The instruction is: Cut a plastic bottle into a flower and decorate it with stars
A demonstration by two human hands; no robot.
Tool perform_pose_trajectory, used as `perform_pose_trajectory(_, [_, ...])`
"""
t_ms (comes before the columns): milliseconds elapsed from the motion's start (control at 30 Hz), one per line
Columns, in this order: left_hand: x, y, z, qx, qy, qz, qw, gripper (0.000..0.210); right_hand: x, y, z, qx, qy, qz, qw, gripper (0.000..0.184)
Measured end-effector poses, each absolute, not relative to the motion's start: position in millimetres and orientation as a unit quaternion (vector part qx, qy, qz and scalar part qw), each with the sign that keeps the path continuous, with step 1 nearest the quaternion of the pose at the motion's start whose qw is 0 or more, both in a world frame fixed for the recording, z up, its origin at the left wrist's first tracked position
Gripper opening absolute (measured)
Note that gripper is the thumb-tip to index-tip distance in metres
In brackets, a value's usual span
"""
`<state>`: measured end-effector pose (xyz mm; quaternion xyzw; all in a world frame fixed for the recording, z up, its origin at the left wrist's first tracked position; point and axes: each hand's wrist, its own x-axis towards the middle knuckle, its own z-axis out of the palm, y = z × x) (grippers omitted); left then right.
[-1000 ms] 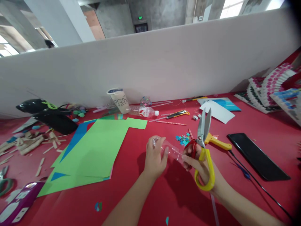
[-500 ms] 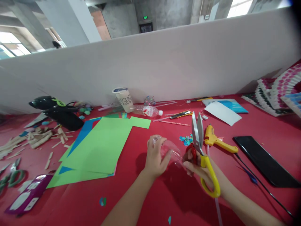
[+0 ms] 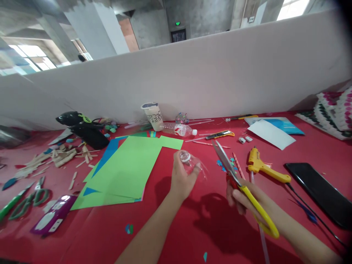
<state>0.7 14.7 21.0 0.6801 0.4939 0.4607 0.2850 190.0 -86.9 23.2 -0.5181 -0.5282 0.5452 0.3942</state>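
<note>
My left hand (image 3: 183, 178) is closed around a clear plastic bottle piece (image 3: 194, 165), its threaded neck tilted up and toward the back. The piece's lower edge is hard to make out. To the right, my right hand (image 3: 242, 196) grips scissors (image 3: 257, 205) with red and yellow handles, apart from the bottle. Their blades point up and left and look nearly closed. Blue star sequins (image 3: 221, 165) lie on the red table just behind the blades. A yellow glue gun (image 3: 265, 168) rests right of the scissors.
Green paper sheets (image 3: 126, 165) lie left of my hands. Behind are a whole plastic bottle (image 3: 178, 129), a paper cup (image 3: 153, 116) and a utility knife (image 3: 220, 135). A black phone (image 3: 316, 194) is at right. Green-handled scissors (image 3: 30, 201) and craft sticks (image 3: 60, 157) sit at left.
The scissors have moved right, away from the bottle piece, and their blades have come together. The bottle piece has turned so its neck opening faces more toward me. My view has shifted slightly left.
</note>
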Motion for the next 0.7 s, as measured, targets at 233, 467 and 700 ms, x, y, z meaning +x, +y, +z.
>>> perform_pose_trajectory(233, [-9.4,24.6,-8.6,0.697,0.493,0.455,0.254,0.040,186.8,-96.7,37.9,-0.545,-0.471,0.667,0.189,0.050])
perform_pose_trajectory(467, [-10.3,31.6,-14.8,0.611,0.461,0.526,0.370,0.037,183.2,-94.7,34.0,-0.555,-0.478,0.660,0.167,0.052])
perform_pose_trajectory(700, [-13.7,48.9,-13.4,0.409,0.306,0.590,0.625,0.035,202.1,-88.5,29.2,-0.575,-0.627,0.500,0.161,0.035])
